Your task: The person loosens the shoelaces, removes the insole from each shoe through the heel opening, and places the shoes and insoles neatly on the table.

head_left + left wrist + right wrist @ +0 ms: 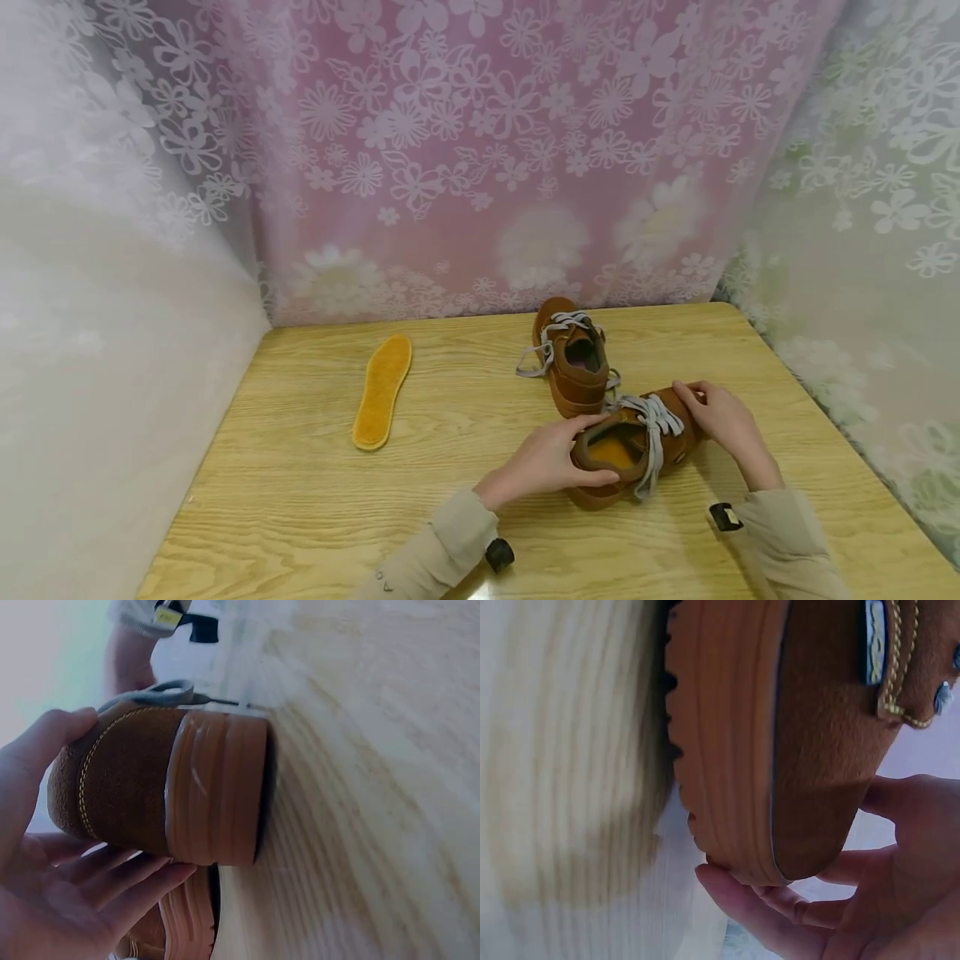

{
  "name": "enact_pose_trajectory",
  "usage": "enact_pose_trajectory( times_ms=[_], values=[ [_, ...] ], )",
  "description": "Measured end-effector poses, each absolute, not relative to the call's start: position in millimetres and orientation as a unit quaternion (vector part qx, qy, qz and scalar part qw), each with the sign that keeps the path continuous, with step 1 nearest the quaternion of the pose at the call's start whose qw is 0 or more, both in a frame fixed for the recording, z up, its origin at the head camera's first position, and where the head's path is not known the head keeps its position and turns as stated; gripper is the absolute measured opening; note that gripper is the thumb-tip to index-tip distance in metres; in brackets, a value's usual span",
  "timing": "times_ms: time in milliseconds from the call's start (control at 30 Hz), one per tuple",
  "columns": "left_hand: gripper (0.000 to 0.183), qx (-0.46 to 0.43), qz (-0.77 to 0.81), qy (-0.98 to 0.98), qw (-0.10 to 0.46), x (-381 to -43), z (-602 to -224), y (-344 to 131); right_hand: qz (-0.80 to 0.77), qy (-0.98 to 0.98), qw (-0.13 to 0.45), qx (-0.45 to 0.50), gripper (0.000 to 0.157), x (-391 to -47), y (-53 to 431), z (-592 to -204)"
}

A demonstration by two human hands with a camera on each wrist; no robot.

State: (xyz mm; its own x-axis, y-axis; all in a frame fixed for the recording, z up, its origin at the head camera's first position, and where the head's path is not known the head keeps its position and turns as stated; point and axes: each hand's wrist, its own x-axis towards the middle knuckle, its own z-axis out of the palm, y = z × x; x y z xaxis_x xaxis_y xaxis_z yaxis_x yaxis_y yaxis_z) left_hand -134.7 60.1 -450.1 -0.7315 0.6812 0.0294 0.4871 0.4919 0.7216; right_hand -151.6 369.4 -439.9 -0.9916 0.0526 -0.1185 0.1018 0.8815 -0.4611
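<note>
A brown shoe point(678, 446) with grey laces sits on the table with a yellow insole point(613, 451) inside it. My left hand point(546, 458) grips its heel, thumb on one side and fingers on the other; the left wrist view shows the stitched heel point(127, 780) within that grasp. At the toe end, my right hand point(726, 417) holds the shoe, and in the right wrist view its fingers point(757, 911) curl about the toe and sole edge. A second brown shoe point(581, 387) stands just behind, its laces loose.
Another yellow insole point(382, 392) lies flat on the left part of the wooden table point(300, 500). A pink flowered curtain point(480, 167) hangs along the back edge, with pale flowered sheets point(877, 333) at the sides.
</note>
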Motion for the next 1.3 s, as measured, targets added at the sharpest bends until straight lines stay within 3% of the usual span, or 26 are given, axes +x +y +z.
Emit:
enact_pose_trajectory(
  times_ms=[933, 1300],
  values=[
    [0.068, 0.363, 0.432, 0.805, 0.183, -157, -451, -45, -0.359, 0.931, 0.073, 0.012, 0.065, -111, 298, -440],
    [0.068, 0.345, 0.431, 0.813, 0.186, -161, -450, -73, -0.371, 0.924, 0.083, -0.037, 0.073, -108, 282, -442]
  ],
)
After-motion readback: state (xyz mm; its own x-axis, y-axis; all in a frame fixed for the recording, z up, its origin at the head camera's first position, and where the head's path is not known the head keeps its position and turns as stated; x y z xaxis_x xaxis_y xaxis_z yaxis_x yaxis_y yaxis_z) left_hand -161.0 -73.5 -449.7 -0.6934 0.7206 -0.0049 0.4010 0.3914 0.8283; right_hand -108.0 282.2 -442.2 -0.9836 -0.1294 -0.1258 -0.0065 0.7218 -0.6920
